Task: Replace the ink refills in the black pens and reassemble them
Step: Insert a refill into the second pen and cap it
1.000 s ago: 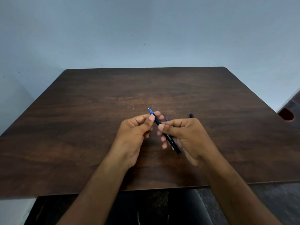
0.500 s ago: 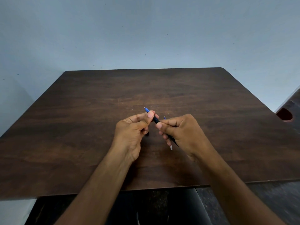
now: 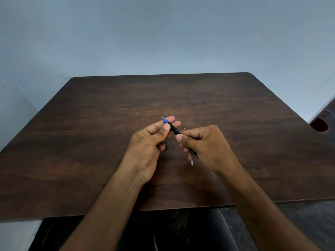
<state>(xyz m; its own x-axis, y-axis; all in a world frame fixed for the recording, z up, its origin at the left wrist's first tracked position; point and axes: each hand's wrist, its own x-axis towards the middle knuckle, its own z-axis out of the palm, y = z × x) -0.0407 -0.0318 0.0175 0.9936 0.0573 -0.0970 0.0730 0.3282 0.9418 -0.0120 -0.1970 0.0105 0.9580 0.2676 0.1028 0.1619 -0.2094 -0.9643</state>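
Note:
A black pen (image 3: 175,130) with a blue tip section and a thin metal point slants up to the left between both hands, above the middle of the dark wooden table (image 3: 90,142). My left hand (image 3: 150,142) pinches the pen's blue front end between thumb and fingers. My right hand (image 3: 204,142) grips the barrel, its thumb and curled fingers around it. The pen's back end sticks out below my right fingers. A thin whitish refill end (image 3: 192,162) shows under my right hand. Other pen parts beneath the hands are hidden.
A second wooden surface with a round reddish hole (image 3: 320,125) stands at the right edge. A plain blue-grey wall rises behind the table. A dark chair seat (image 3: 181,232) lies below the table's near edge.
Both hands have drifted slightly left and closer together around the pen. The black piece seen beyond my right hand a second ago is hidden now.

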